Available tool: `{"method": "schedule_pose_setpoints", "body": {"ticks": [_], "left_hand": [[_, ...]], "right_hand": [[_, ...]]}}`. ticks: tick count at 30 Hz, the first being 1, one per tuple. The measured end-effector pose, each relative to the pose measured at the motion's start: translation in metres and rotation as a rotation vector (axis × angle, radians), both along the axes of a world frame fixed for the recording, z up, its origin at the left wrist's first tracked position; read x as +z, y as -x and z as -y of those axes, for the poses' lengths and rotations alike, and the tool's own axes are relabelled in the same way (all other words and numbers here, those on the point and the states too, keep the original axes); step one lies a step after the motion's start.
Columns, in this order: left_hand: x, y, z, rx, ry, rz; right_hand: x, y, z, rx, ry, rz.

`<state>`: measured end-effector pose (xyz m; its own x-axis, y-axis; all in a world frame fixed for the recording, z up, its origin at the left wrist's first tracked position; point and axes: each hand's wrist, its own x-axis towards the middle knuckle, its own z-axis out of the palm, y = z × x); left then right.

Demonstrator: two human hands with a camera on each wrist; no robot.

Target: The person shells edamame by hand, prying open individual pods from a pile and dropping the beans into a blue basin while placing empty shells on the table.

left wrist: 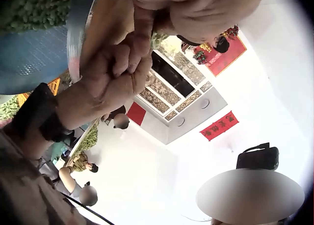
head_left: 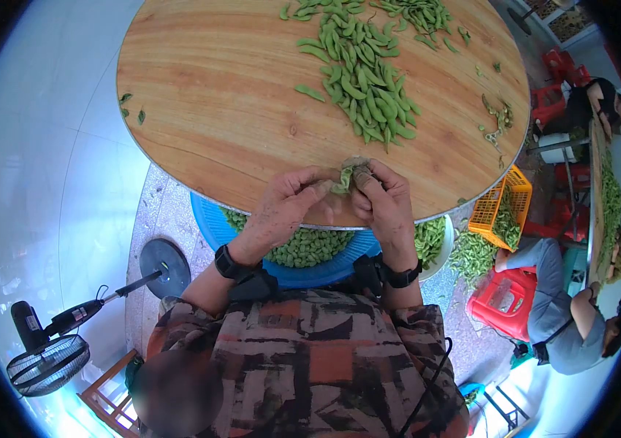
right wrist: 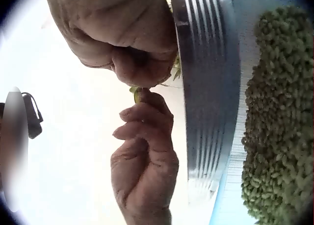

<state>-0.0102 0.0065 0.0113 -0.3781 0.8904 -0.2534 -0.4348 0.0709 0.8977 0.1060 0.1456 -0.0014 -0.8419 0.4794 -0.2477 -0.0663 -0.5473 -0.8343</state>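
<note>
Close to the near edge of the round wooden table (head_left: pixel 230 109), both hands meet at a green bean pod (head_left: pixel 343 182). My left hand (head_left: pixel 281 208) pinches it from one side. On the other side, the right hand (head_left: pixel 389 203) grips it with curled fingers; a dull brownish scrap (head_left: pixel 356 161) shows by its fingertips. In the right wrist view, a bit of green pod (right wrist: pixel 136 94) pokes out where the fingertips meet. Below the hands, partly under the tabletop, a blue basin (head_left: pixel 204 223) holds many shelled green beans (head_left: pixel 309 250). A heap of whole pods (head_left: pixel 369 91) lies farther back on the table.
Withered scraps (head_left: pixel 499 120) lie at the table's right. On the floor to the right are a white bowl (head_left: pixel 448 248) of pods, a yellow crate (head_left: pixel 500 223) and a red stool (head_left: pixel 504 299) with a seated person. A standing fan (head_left: pixel 47 361) is at the left.
</note>
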Motion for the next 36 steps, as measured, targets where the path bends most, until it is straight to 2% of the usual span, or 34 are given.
{"method": "schedule_pose_setpoints", "body": {"ticks": [2,4,8,10,11,13,14,16,17,19,21,23,26,30,32,33,35,36], "left_hand": [[-0.001,0.000,0.001,-0.017,0.012,0.023],[-0.007,-0.001,0.002,-0.015,-0.088,0.065],[0.006,0.000,-0.001,-0.016,-0.164,0.068],[0.011,0.008,0.005,-0.245,0.018,-0.047],[0.012,0.013,0.008,-0.245,0.018,-0.052],[0.013,0.021,0.013,-0.671,-0.204,-0.600],[0.016,0.021,0.012,-0.671,-0.205,-0.606],[0.022,0.020,0.010,-0.827,-0.188,-0.741],[0.020,0.025,0.008,-0.824,-0.190,-0.745],[0.013,0.045,-0.002,-0.384,-0.216,-0.916],[0.020,0.074,-0.032,-0.088,-0.062,-1.352],[0.013,0.100,-0.058,0.145,-0.022,-1.477],[-0.012,0.132,-0.079,0.052,0.043,-1.593],[-0.004,0.115,-0.075,0.009,0.097,-1.605],[0.013,0.081,-0.058,-0.043,0.149,-1.138],[0.021,0.066,-0.051,-0.052,0.153,-1.135],[0.032,0.042,-0.038,-0.102,0.196,-0.439],[0.028,0.034,-0.033,-0.099,0.201,-0.439]], "right_hand": [[0.001,0.000,-0.002,-0.005,0.080,-0.027],[0.001,-0.002,-0.005,0.007,0.162,-0.065],[0.001,-0.004,-0.010,-0.005,0.175,-0.080],[0.007,-0.014,-0.019,-0.061,0.071,-0.069],[0.014,-0.024,-0.026,-0.070,-0.044,-0.016],[0.023,-0.061,-0.047,-0.032,-0.349,0.064],[0.026,-0.084,-0.061,0.016,-0.540,0.091],[0.035,-0.122,-0.087,0.235,-0.852,0.031],[0.040,-0.134,-0.089,0.236,-0.857,0.029],[0.047,-0.150,-0.090,0.113,-0.844,0.326],[0.052,-0.155,-0.094,0.126,-0.838,0.376],[0.054,-0.151,-0.094,0.137,-0.832,0.419],[0.053,-0.121,-0.078,0.050,-0.844,0.309],[0.039,-0.074,-0.051,-0.087,-0.629,0.255],[0.031,-0.049,-0.035,-0.114,-0.507,0.222],[0.030,-0.039,-0.025,-0.117,-0.499,0.228],[0.028,-0.021,-0.011,-0.080,-0.377,0.100],[0.029,-0.017,-0.007,-0.076,-0.372,0.099]]}}
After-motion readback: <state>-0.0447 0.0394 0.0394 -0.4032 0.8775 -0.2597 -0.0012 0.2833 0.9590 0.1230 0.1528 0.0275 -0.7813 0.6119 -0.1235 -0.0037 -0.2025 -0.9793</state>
